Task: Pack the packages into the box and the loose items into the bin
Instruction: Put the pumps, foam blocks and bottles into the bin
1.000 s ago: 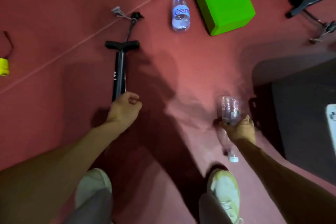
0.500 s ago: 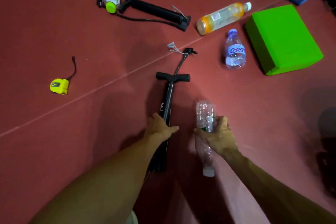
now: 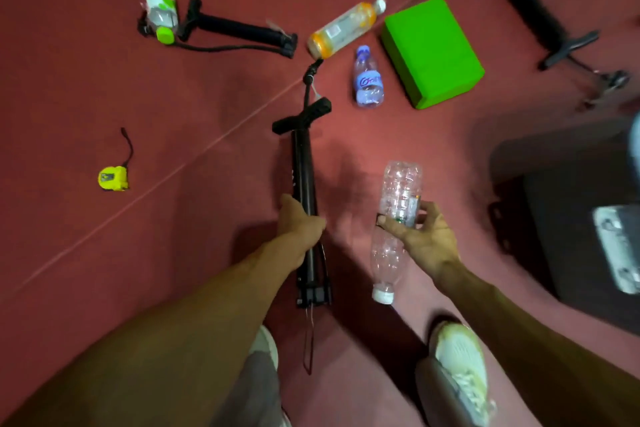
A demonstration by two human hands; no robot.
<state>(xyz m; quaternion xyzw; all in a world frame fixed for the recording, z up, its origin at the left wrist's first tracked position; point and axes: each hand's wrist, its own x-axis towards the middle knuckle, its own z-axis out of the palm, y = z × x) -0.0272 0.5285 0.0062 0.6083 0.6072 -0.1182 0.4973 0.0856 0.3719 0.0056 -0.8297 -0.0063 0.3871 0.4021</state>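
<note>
Presently the left hand (image 3: 299, 225) is wrapped round the barrel of a black pump (image 3: 303, 177), gripping nearer the foot than the T-handle. The right hand (image 3: 420, 236) pinches a clear bottle (image 3: 401, 184) about its waist between thumb and fingers, white cap (image 3: 382, 295) pointing down. The hands are apart, each clamped on its own load, both on the person's side of the green block (image 3: 431, 52).

The grip on the pump sits off-centre, so the long handle end will likely dip or swing when it is carried. Its hose (image 3: 306, 87) runs out towards the green block and ends close to the orange bottle (image 3: 343, 29), which lies just left of that block. Dragged, the hose could knock that bottle or set the blue-labelled water bottle (image 3: 369, 80), also just left of the block, rolling. A thin cord (image 3: 310, 340) hangs from the foot of the pump near the shoes and could catch underfoot.

The clear bottle looks thin and slick. A light pinch may let it slide out, while a harder one would probably crumple it.

The dark bin (image 3: 554, 236) stands right of the green block and nearer the person, with something pale already showing inside. The pump is long and may jut out or tip rather than settle in. Farther left of the block a second pump (image 3: 242, 31) and a yellow tape measure (image 3: 112, 178) are yet to be gathered.
</note>
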